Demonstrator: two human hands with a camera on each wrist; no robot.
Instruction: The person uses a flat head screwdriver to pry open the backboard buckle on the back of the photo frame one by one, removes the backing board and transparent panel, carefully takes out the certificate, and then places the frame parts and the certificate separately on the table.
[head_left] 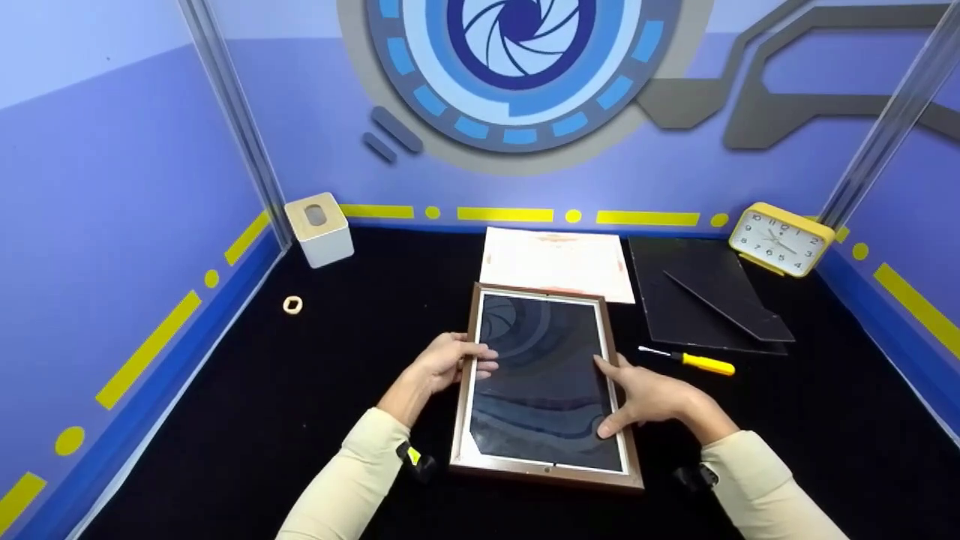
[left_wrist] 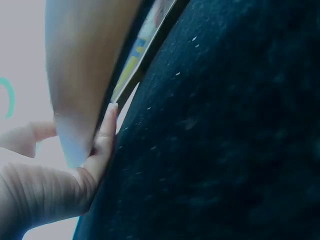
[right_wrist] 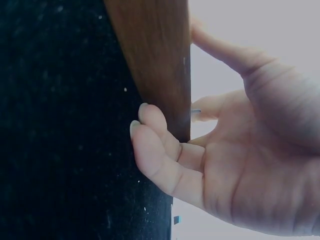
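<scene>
A brown wooden picture frame (head_left: 637, 457) with a white inner border and a glossy dark panel (head_left: 540, 375) lies between my hands. On its left side my left hand (head_left: 442, 360) grips the edge, some fingers reaching over onto the panel. The left wrist view shows another finger (left_wrist: 105, 132) under the wooden side. My right hand (head_left: 651, 394) holds the right side, thumb and a finger on the top face. Other fingertips (right_wrist: 150, 145) curl beneath the wooden edge (right_wrist: 160, 60) in the right wrist view. The frame's underside is mostly hidden.
Behind the frame lies a white sheet with orange marks (head_left: 555, 259). To its right are a black board (head_left: 675, 270) with a dark strip (head_left: 720, 304), a yellow screwdriver (head_left: 705, 364) and a yellow clock (head_left: 781, 238). A tissue box (head_left: 326, 244) and small wooden ring (head_left: 286, 305) stand left.
</scene>
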